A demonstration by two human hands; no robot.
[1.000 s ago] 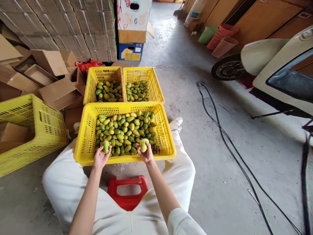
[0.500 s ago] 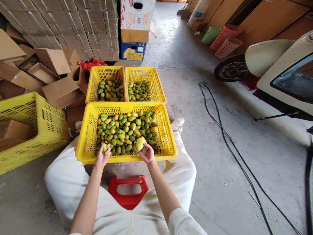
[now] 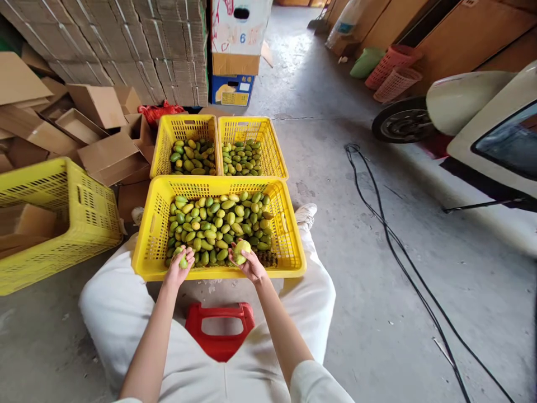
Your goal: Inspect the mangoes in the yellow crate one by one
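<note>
Green and yellowish mangoes fill much of the large yellow crate between my knees. Over its near left rim, my left hand is closed around a small green mango, partly covered by the fingers. My right hand grips a larger, pale green-yellow mango above the crate's near side, its fingers wrapped round the lower part. Two smaller yellow crates stand against the far side: the left crate and the right crate, each with mangoes inside.
On the left, a yellow crate holds cardboard, with loose open cartons behind it. A red plastic stool shows between my legs. Black cables lie on the floor at right, near a scooter.
Both hands keep hold of their mangoes, turning them slightly in the fingers. The right-hand mango has tilted. The whole view has shifted a little, moving the scene rightward.
</note>
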